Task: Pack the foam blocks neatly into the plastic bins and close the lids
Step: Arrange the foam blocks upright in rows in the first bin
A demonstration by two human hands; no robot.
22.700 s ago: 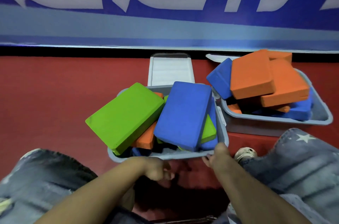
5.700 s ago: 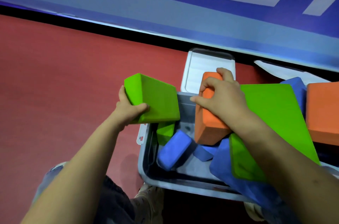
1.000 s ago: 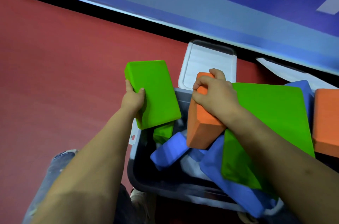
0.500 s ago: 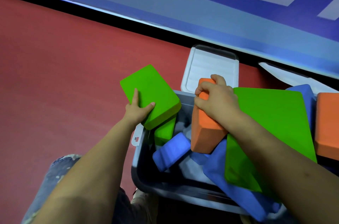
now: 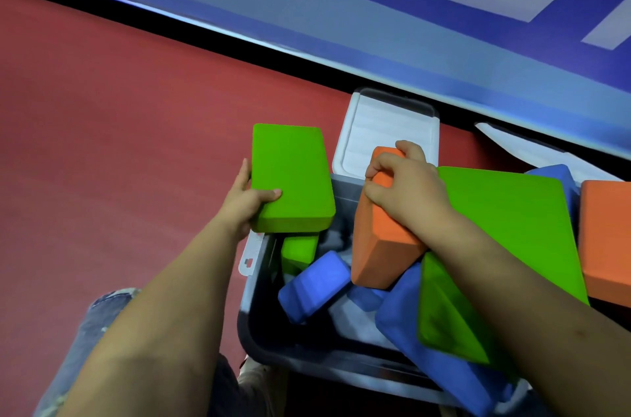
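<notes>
**Two hands, two blocks, one crowded bin**

Two forearms reach out from your knees over the grey bin [image 5: 259,331], whose near rim lies closest to you. Inside it, a small blue block [image 5: 314,285] leans against a small green block [image 5: 299,250] at the left wall, with pale bin floor showing between them and the near wall. A large green block [image 5: 505,245] lies tilted across the right side, over a big blue block [image 5: 409,331] that overhangs the near right corner.

Your left hand [image 5: 244,203] grips a green block [image 5: 290,177] at its near left corner, thumb curled onto the top face, fingers along the left edge; the block hovers over the bin's far left corner. Your right hand [image 5: 406,191] has its fingers curled round the top end of an orange block [image 5: 379,245], which stands steeply tilted in the bin's middle.

Left of the bin, red floor [image 5: 119,160] spreads wide. Beyond, the white lid [image 5: 382,129] lies open flat toward the blue wall [image 5: 341,23].
</notes>
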